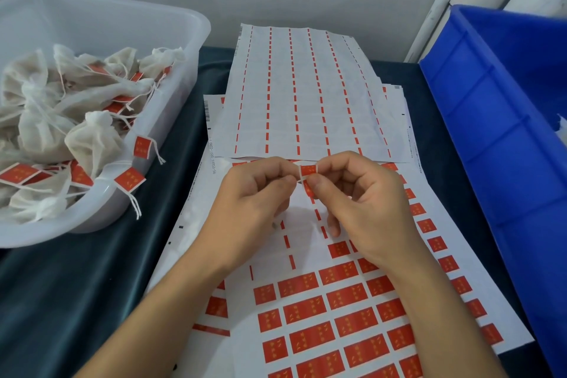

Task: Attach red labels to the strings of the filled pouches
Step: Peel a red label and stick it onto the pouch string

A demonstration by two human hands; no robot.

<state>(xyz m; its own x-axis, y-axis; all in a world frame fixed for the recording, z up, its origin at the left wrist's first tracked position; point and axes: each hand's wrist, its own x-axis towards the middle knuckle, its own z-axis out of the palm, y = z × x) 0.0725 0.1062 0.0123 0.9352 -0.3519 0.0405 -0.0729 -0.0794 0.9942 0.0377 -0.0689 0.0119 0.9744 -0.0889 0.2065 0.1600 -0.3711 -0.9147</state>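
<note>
Both hands meet above the label sheet [331,310], which carries rows of red labels with gold marks. My left hand [254,202] and my right hand [365,205] pinch one red label [307,170] between thumbs and forefingers; it looks folded, its lower half hidden behind my right thumb. No pouch or string shows between my fingers. Filled white cloth pouches [89,141] lie heaped in the clear plastic tub [171,24] at the left, several with red labels on their strings. One labelled string [130,179] hangs over the tub's rim.
A used sheet [306,95] with only thin red strips left lies further back, overlapping the label sheets. A blue plastic bin [497,120] stands at the right, with something white just visible inside. Dark cloth [76,285] covers the table. A white wall rises behind.
</note>
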